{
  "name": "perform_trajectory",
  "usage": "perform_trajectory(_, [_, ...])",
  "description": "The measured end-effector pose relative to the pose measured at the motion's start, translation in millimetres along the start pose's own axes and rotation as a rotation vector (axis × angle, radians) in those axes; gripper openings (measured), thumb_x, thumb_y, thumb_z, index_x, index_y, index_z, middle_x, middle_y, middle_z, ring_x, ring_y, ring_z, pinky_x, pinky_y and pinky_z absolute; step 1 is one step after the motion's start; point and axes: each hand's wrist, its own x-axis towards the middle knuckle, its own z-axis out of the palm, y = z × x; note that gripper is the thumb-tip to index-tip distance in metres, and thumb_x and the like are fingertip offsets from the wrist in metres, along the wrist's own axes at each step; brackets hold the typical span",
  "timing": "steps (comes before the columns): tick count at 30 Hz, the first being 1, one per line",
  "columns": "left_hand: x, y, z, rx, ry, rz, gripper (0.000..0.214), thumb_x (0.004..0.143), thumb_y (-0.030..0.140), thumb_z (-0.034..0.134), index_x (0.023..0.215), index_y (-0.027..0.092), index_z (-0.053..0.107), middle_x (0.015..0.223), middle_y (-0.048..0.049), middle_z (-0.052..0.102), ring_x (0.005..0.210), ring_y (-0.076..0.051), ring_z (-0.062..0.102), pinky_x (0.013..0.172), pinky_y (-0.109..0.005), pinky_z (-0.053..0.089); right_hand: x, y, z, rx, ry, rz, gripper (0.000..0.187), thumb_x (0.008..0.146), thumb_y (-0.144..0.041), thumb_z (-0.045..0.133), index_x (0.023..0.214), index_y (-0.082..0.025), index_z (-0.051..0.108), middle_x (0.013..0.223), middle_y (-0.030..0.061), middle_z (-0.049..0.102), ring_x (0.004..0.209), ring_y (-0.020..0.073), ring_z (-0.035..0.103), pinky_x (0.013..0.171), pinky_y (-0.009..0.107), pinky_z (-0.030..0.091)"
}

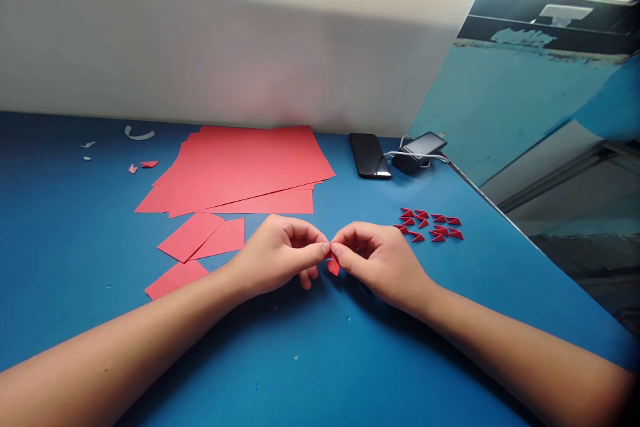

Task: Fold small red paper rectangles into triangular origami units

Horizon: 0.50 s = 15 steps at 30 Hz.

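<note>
Both hands meet over the middle of the blue table (75,267). My left hand (280,255) and my right hand (376,259) pinch one small folded red paper piece (333,267) between thumbs and forefingers, just above the tabletop. Only a corner of the piece shows below the fingertips. To the right of my right hand lie several small folded red paper triangles (431,225) in a loose cluster. Left of my left hand lie a few small red paper rectangles (200,240).
A stack of large red paper sheets (240,167) lies at the back centre. A black phone (369,155) and a second phone with a white cable (423,147) sit near the wall. Paper scraps (143,164) are at the far left. The table's right edge (500,210) runs diagonally.
</note>
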Motion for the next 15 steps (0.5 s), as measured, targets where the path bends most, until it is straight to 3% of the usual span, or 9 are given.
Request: perform_trajectory(15, [0.5, 0.9, 1.0, 0.034, 0.006, -0.011, 0.015, 0.078, 0.027, 0.063, 0.075, 0.014, 0.067, 0.056, 0.0007, 0.065, 0.046, -0.011, 0.061, 0.047, -0.019, 0.050, 0.0, -0.7, 2.1, -0.095, 0.032, -0.072, 0.013, 0.082, -0.018, 0.058, 0.072, -0.017, 0.066, 0.065, 0.0001, 0.067, 0.056, 0.0106, 0.055, 0.053, 0.022, 0.042])
